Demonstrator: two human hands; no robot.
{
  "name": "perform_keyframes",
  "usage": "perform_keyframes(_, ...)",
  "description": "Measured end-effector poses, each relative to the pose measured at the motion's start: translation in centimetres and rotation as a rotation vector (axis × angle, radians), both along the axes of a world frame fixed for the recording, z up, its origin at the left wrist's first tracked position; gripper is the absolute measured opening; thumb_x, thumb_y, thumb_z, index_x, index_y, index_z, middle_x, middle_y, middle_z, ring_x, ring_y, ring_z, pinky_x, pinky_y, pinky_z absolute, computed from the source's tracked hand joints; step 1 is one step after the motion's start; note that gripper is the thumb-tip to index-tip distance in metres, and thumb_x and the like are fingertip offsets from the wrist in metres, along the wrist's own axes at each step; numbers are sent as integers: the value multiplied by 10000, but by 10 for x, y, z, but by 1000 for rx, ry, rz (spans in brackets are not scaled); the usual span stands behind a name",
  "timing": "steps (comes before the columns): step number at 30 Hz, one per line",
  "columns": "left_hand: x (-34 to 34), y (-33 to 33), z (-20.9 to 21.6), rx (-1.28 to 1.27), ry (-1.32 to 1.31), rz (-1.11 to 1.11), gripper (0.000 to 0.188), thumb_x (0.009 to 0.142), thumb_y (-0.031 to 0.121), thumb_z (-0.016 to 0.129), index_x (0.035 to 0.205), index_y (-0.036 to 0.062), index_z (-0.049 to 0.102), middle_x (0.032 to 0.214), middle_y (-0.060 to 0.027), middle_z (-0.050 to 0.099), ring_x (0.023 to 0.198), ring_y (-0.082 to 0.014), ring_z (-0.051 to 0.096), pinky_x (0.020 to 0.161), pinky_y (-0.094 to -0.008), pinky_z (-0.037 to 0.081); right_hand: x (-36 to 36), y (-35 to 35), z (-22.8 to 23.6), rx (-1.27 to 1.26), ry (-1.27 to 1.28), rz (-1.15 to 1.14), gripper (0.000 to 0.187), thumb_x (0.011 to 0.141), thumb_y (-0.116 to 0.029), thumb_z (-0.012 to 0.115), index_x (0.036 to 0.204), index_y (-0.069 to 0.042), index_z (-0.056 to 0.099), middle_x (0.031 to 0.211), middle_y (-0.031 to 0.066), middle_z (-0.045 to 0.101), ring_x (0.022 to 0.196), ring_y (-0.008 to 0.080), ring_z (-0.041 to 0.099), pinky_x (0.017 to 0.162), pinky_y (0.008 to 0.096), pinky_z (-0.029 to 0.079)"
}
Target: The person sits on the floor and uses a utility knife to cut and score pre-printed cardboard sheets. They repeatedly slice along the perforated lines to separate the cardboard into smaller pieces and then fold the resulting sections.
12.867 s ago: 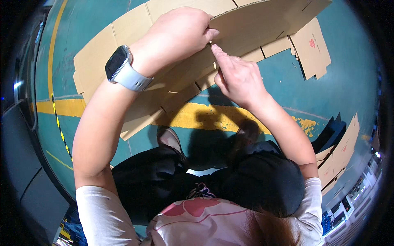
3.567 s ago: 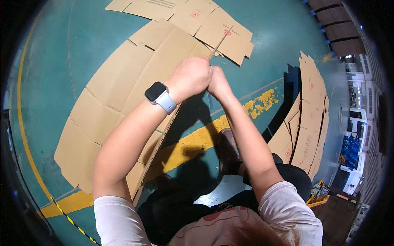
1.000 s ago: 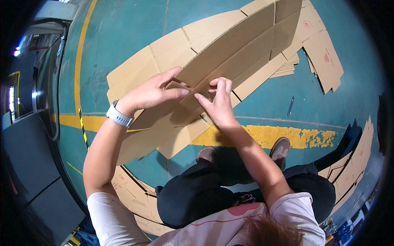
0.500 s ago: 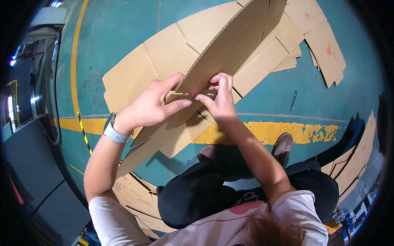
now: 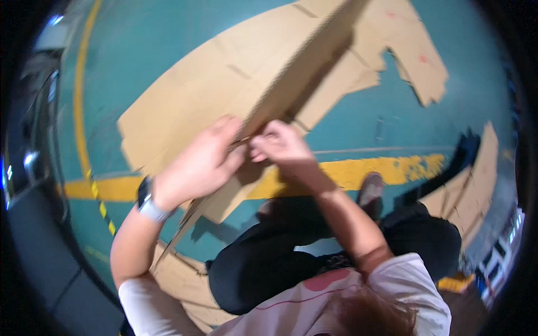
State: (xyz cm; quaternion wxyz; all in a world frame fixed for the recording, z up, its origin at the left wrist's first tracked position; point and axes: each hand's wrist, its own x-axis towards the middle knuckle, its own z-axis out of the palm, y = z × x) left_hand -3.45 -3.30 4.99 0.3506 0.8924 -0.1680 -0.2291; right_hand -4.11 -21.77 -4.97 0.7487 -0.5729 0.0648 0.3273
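A brown cardboard sheet (image 5: 305, 70), seen nearly edge-on, slants from the top of the view down to between my hands. My left hand (image 5: 204, 159), with a watch on its wrist, is closed on the sheet's lower end, thumb on the near side. Close beside it on the right, my right hand (image 5: 282, 147) has its fingers curled in a pinch on the same part of the cardboard. Motion blurs both hands and hides the fine detail at the fingertips. Beneath the raised sheet lies more flat brown cardboard (image 5: 185, 101) on the floor.
The green floor (image 5: 347, 120) carries a yellow line (image 5: 364, 172). Cut cardboard (image 5: 420, 61) lies at the far right, and more sheets (image 5: 465, 190) lie at the near right. Another stack (image 5: 179, 274) is near my left leg. Dark equipment (image 5: 45, 235) stands at the left.
The view has shifted and blurred. The raised sheet now stands more edge-on, and both hands have drawn slightly nearer to me, still at its lower end. My right fingers have curled in tighter.
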Motion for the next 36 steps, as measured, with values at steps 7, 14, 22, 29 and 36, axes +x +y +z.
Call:
perform_keyframes(7, -31, 15, -18, 117, -75, 33, 344, 906, 79, 475, 1220, -60, 477, 1196, -269, 519, 1113, -407, 500, 984, -410, 378, -8, 17, -2, -148, -143, 119, 126, 790, -10, 530, 737, 104, 543, 594, 161, 585, 575, 197, 647, 486, 337, 506)
perform_keyframes(14, -28, -21, 12, 71, 51, -148, 350, 921, 82, 448, 1244, -52, 473, 1188, -268, 544, 1103, -388, 520, 958, -395, 392, -43, 22, 30, -638, -340, -56, 132, 683, 28, 501, 724, 103, 602, 776, 297, 604, 830, 436, 608, 752, 470, 491)
perform_keyframes(22, -29, -8, 9, 57, -48, 35, 295, 885, 88, 467, 1148, -43, 494, 1046, -244, 566, 980, -405, 540, 858, -424, 437, -52, 59, -10, -634, -781, -205, 31, 635, -17, 521, 627, -43, 537, 715, 184, 556, 701, 397, 543, 602, 484, 418)
perform_keyframes(29, -3, -11, 6, -153, -105, 28, 177, 864, 125, 464, 907, -46, 446, 878, -291, 499, 850, -471, 491, 733, -480, 405, -23, 26, 14, -593, -1301, -175, 160, 582, -9, 575, 706, -35, 478, 665, 118, 472, 632, 316, 516, 574, 401, 445)
perform_keyframes(36, -21, 18, 27, 44, 288, 219, 380, 914, 322, 543, 859, -53, 520, 694, -240, 548, 613, -343, 539, 614, -402, 442, -39, -19, -26, -700, -527, 169, 229, 924, -244, 535, 804, -53, 573, 682, 165, 576, 645, 370, 572, 559, 408, 458)
